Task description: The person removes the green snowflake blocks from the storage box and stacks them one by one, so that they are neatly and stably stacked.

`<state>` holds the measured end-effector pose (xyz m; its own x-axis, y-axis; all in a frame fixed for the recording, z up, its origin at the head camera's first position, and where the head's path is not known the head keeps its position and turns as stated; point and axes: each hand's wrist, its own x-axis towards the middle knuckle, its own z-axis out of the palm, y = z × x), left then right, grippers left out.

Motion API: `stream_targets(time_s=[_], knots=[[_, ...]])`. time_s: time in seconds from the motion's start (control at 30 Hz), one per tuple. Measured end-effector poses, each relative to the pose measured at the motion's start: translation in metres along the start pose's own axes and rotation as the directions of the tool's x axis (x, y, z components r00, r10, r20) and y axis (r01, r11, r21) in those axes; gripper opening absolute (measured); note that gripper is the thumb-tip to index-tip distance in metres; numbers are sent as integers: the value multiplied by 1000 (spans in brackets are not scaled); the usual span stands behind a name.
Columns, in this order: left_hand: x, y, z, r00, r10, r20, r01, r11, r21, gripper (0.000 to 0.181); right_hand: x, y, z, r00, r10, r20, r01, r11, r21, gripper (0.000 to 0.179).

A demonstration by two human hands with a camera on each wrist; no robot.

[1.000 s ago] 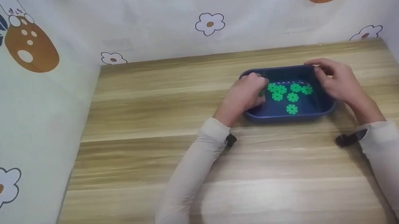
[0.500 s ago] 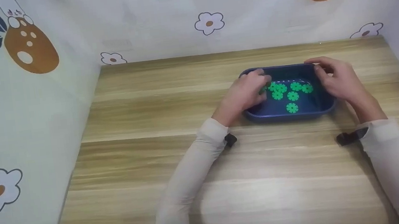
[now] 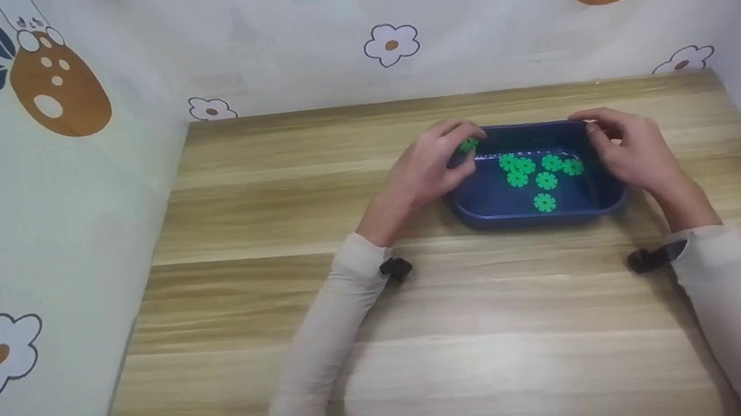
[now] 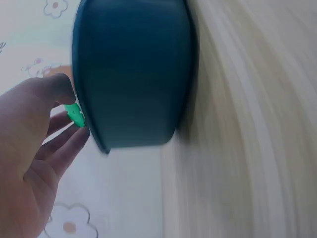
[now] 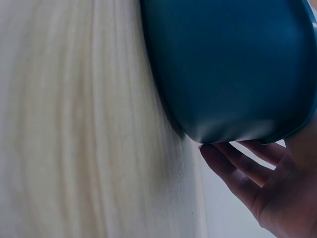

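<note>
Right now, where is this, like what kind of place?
Probably an indoor tabletop corner: a wood-patterned table, a pale wall covering printed with flowers and brown shapes, and a dark blue tub holding green pieces.

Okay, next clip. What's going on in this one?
A person is handling small green discs at a dark blue bin that sits on a wooden table. The left hand pinches one green disc near the rim at the bin's left end. The right hand holds the bin's right end. Several other green discs lie on the bin's floor.
</note>
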<state>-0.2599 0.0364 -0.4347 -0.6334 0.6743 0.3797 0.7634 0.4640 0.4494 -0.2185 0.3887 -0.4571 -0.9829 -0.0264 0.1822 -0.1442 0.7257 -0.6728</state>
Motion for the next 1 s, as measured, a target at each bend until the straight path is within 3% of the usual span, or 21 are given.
stream_targets(time_s=[0.33,0.5,0.57,0.7,0.8,1.0], knots=[[-29,-24,-22,996,-51,-78,47,998,-48,31,1,2,2,999,-23,-26,23,1000,-1,33],[-42,-35,-25,996,-36,-85,32,998,-47,29,0,2,4,1000,-21,-18,21,1000,4,33],[-47,-39,-25,997,-43,-58,40,998,-48,29,0,2,5,1000,-21,-16,21,1000,8,33],[-55,-45,-29,994,-94,58,98,993,-61,32,0,1,5,1000,-14,-10,14,1000,5,33],[-61,-49,-34,979,-138,148,148,987,-61,33,0,1,3,1000,-14,-8,14,1000,3,34],[-73,-58,-39,950,-194,244,212,976,-52,29,0,2,2,1000,-24,-19,24,1000,2,33]])
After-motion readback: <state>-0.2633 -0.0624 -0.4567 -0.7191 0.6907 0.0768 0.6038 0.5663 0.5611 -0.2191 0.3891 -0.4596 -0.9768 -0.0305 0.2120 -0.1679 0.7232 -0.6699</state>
